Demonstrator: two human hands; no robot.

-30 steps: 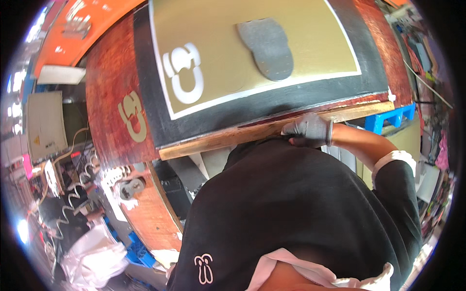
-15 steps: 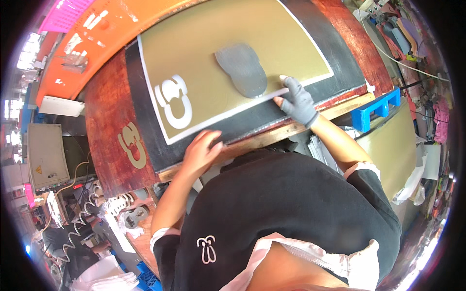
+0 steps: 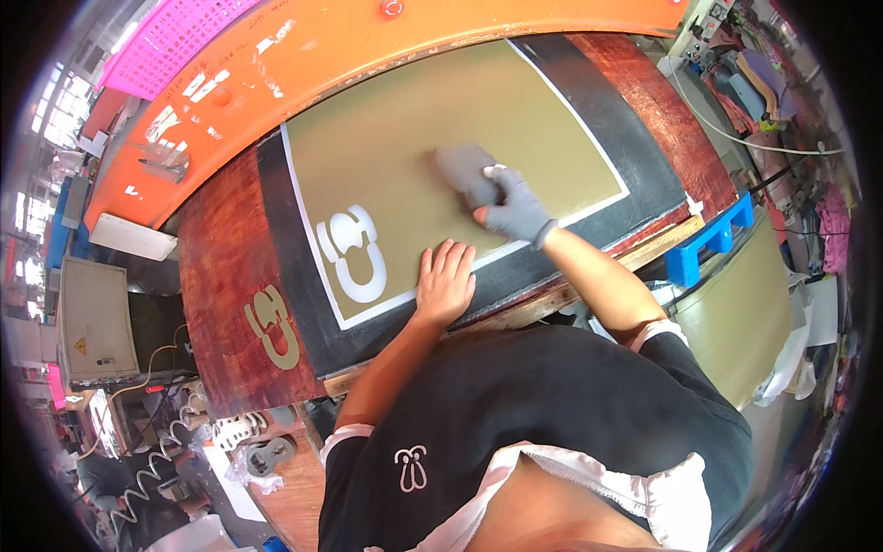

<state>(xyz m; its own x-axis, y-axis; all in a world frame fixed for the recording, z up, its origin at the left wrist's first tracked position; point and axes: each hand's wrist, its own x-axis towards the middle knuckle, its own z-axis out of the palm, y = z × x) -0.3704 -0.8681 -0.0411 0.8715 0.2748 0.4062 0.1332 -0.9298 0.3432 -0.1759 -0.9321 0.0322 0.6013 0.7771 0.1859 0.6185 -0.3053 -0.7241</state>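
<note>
Left hand [image 3: 446,283] spread on white-bordered olive sheet [image 3: 524,106]; grey-gloved right hand [image 3: 492,191] apparently pinching grey sole-shaped slab [image 3: 462,168]. Orange panel [image 3: 331,41] scribbled.

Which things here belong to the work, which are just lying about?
In use, judging by the hands:
- grey sole-shaped piece, gloved right hand on it
- olive sheet, left hand flat near its edge
- black mat beneath

Apparently lying about:
- pink basket
- blue plastic piece
- dark grey part, lower left
</note>
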